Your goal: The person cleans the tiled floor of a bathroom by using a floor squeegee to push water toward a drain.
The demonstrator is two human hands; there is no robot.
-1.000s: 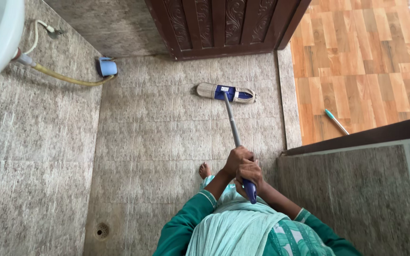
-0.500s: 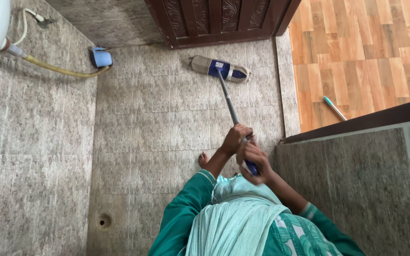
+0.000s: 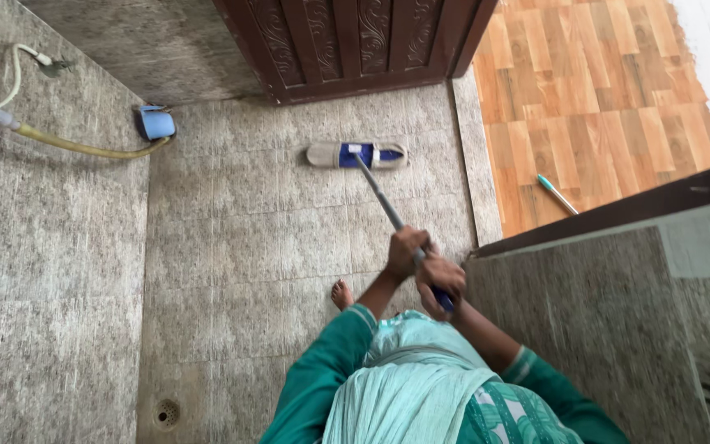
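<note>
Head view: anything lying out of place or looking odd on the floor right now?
One thing: a teal pen-like stick lies loose on the wood-pattern floor beyond the doorway. A yellow hose trails to a blue cup in the corner. The mop head lies flat; nothing spilled.

A single head-worn camera looks steeply down from standing height onto the tiled floor (image 3: 248, 247). It faces toward the carved wooden door (image 3: 347, 41) at the top edge; the wearer's torso fills the lower frame.
</note>
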